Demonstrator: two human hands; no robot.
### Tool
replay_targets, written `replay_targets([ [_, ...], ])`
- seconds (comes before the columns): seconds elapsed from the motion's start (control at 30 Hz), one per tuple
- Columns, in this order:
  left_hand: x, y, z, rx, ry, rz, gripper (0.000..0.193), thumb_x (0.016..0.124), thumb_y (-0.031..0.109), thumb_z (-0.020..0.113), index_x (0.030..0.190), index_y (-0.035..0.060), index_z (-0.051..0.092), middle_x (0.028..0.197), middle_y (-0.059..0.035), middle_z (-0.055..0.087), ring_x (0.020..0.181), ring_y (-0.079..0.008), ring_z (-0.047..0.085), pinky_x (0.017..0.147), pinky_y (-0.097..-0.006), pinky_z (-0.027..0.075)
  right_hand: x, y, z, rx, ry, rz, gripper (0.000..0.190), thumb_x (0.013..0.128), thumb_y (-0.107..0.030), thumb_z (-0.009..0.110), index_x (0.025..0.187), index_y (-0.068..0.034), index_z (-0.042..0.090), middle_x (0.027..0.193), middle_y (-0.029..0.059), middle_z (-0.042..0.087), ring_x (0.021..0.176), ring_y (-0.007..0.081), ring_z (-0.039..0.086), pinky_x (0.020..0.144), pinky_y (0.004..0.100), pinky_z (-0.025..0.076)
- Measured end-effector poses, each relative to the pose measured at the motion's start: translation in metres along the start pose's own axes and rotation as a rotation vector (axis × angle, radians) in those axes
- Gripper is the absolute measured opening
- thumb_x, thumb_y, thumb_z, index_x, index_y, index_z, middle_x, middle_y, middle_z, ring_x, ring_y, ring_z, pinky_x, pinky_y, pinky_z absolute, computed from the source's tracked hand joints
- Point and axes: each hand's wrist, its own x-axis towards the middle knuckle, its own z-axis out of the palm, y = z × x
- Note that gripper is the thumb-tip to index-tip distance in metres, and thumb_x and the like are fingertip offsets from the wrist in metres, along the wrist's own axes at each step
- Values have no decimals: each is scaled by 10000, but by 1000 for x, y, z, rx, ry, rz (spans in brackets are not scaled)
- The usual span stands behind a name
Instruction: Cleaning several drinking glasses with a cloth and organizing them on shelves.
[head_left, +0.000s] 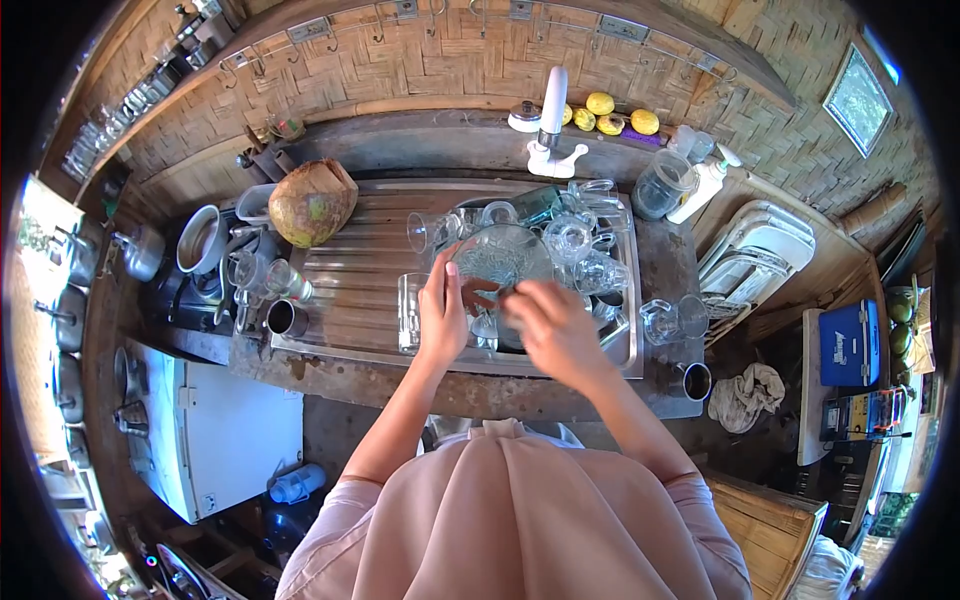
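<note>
My left hand grips the near left edge of a clear patterned glass dish, tilted over the sink. At its near side is my right hand, blurred, with its fingers curled. Something small and dark shows at those fingertips, too blurred to name. Around and under the dish, glass mugs and other glassware crowd the sink basin. A tall clear glass stands left of my left hand, on the ribbed steel drainboard.
A white faucet rises behind the sink. A coconut sits at the drainboard's back left, near drinking glasses and a metal cup. Glass mugs and a dark-filled cup line the right counter, with a pump bottle behind.
</note>
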Motion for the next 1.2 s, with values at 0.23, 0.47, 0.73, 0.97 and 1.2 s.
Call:
replay_targets([
  [0.23,3,-6,-5,-356,66,-116,506,1045,442,239,1351,77,410,877,-181,700,634,-191,672,546,-243,457,1,33,-15,747,549,576,407,837,-115,704,1213,-68,555,1102,81,601,978,183,593,855,324,471],
  [0.47,-5,-37,22,-308,223,-196,469,1022,468,359,1255,79,478,862,-67,617,731,-136,595,595,-281,466,-3,-1,12,885,502,602,506,761,-58,753,1227,-27,557,1095,97,614,970,161,599,860,289,472],
  [0.73,-2,14,2,-1256,-502,-511,604,947,576,431,1434,224,363,1478,-178,336,1337,-369,374,1058,-556,342,-12,-16,-7,67,275,-83,606,585,-31,780,1156,-162,624,1084,86,591,924,281,612,747,383,509],
  [0.97,-11,24,2,-1274,-490,-442,585,954,416,507,1487,316,288,1547,-205,188,1392,-430,256,1055,-593,356,-23,-18,-11,182,185,-21,505,698,-54,752,1176,-136,612,1116,111,566,972,293,582,780,408,497],
  [1.2,-20,35,17,-1241,-449,-363,649,958,524,449,1516,335,177,1553,-198,169,1403,-406,249,1085,-571,323,-10,-15,-2,188,413,151,504,672,-71,750,1158,-123,626,1048,111,566,879,312,589,750,397,495],
])
